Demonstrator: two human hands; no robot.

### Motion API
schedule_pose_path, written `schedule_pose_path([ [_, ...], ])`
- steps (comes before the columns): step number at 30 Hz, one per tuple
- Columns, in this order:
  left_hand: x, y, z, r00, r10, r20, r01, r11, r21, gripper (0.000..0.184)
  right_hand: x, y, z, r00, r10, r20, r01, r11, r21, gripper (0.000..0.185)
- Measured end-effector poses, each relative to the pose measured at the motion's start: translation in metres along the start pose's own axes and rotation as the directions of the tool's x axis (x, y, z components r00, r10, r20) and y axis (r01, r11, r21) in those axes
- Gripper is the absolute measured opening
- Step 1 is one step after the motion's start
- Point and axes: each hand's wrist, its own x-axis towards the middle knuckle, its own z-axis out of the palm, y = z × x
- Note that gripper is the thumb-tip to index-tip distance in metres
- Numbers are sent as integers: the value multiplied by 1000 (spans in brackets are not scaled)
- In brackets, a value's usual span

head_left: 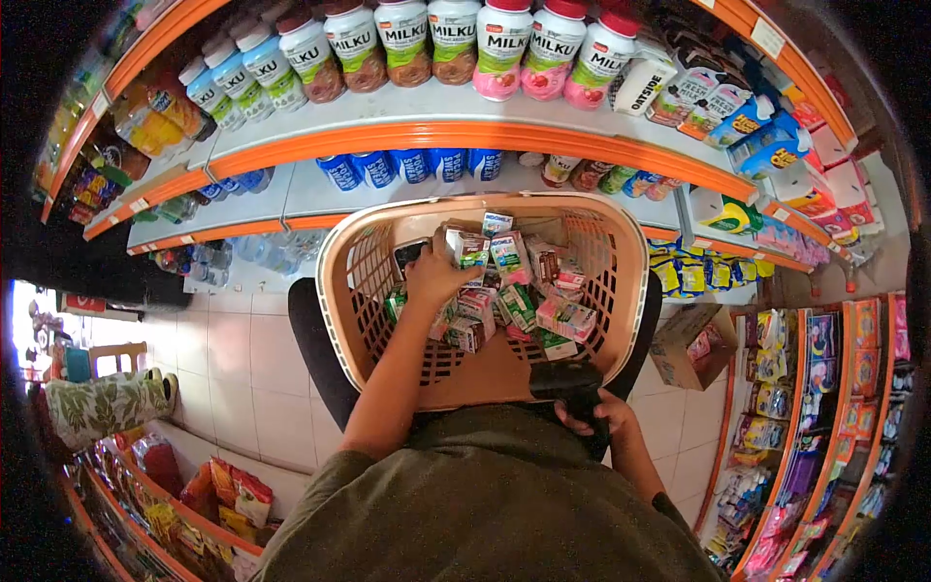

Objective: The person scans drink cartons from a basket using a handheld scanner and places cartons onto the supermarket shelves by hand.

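A peach plastic basket point(635, 281) rests on the person's lap, holding several small milk cartons point(565, 318) in a loose pile. My left hand point(438, 278) reaches inside at the basket's left half, its fingers around a small white and green carton point(472, 254). Close beside that hand, a dark object point(410, 256) lies against the basket's left wall. At the basket's near right edge, my right hand point(603, 415) is closed around the handle of a black handheld device point(572, 388). The device's wide head overlaps the basket rim.
Ahead, an orange-edged shelf point(465, 129) carries Milku bottles point(402, 44), with blue cans point(411, 166) on the level below. A cardboard box point(690, 346) stands on the floor at right, near racks of packets point(766, 388). Snack shelves point(194, 519) stand at lower left.
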Motion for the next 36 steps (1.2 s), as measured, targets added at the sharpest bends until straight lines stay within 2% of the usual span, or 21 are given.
schedule_pose_path([
  [3, 1, 7, 5, 1000, 12, -25, -13, 999, -33, 111, 6, -1, 0, 997, -11, -76, 16, 998, 68, 68],
  [5, 5, 10, 5, 999, 43, -15, -43, 999, 4, 113, 11, -6, -5, 994, 39, 101, -49, 993, 105, 66],
  [9, 8, 6, 1, 993, 100, 67, -103, 994, 36, 110, 17, -15, 6, 993, 48, 109, -51, 998, 23, 66],
  [12, 9, 3, 2, 987, 163, -8, -163, 985, -63, 93, 18, -10, 4, 995, 47, 92, -47, 999, -2, 65],
  [15, -2, 7, -3, 980, 183, -81, -195, 962, -190, 88, 16, -4, -12, 981, 23, 191, -40, 996, 83, 66],
  [16, -4, 10, -7, 976, 202, -83, -214, 959, -183, 88, 14, -2, -14, 989, 48, 143, -57, 997, 58, 62],
  [18, -10, 19, -18, 979, 121, -165, -180, 894, -410, 86, 12, 0, -13, 995, 45, 92, -49, 998, 43, 59],
  [20, -21, 32, -28, 964, 130, -232, -227, 857, -464, 85, 10, -2, 0, 996, 37, -81, -41, 998, -46, 49],
  [21, -26, 37, -30, 980, 48, -194, -176, 671, -720, 86, 9, -2, 5, 996, 12, -83, -16, 999, -38, 49],
  [22, -34, 38, -31, 992, -23, -121, -101, 414, -904, 86, 7, -1, 9, 978, -51, -202, 29, 993, -114, 45],
  [23, -46, 33, -29, 988, -58, 143, 150, 138, -979, 82, 3, 0, 15, 942, -113, -317, 53, 980, -191, 40],
  [24, -54, 34, -27, 986, -55, 156, 162, 144, -976, 82, 1, -5, 27, 939, -113, -326, 55, 982, -181, 40],
  [25, -62, 37, -24, 958, 72, 277, 286, -189, -940, 76, 5, -13, 45, 925, -166, -342, 93, 971, -220, 37],
  [26, -69, 38, -21, 913, 223, 342, 408, -482, -775, 71, 10, -21, 60, 909, -217, -355, 127, 957, -261, 34],
  [27, -72, 38, -19, 877, 331, 348, 479, -567, -670, 63, 15, -27, 72, 896, -269, -353, 170, 943, -285, 28],
  [28, -75, 37, -19, 875, 326, 359, 484, -568, -665, 63, 20, -33, 83, 896, -260, -361, 163, 947, -277, 28],
  [30, -81, 39, -18, 829, 364, 425, 544, -701, -460, 63, 28, -43, 100, 847, -351, -399, 180, 896, -406, 25],
  [31, -79, 31, -12, 793, 490, 362, 609, -635, -476, 70, 30, -42, 103, 842, -367, -395, 186, 885, -427, 23],
  [32, -76, 23, -3, 793, 493, 359, 610, -637, -471, 70, 31, -44, 108, 841, -367, -397, 182, 883, -432, 23],
  [34, -72, 20, -1, 761, 630, 156, 474, -374, -797, 72, 33, -50, 126, 851, -394, -346, 180, 838, -515, 23],
  [36, -79, 17, 3, 815, 558, 156, 452, -445, -773, 75, 37, -50, 136, 840, -393, -375, 153, 833, -531, 21],
])
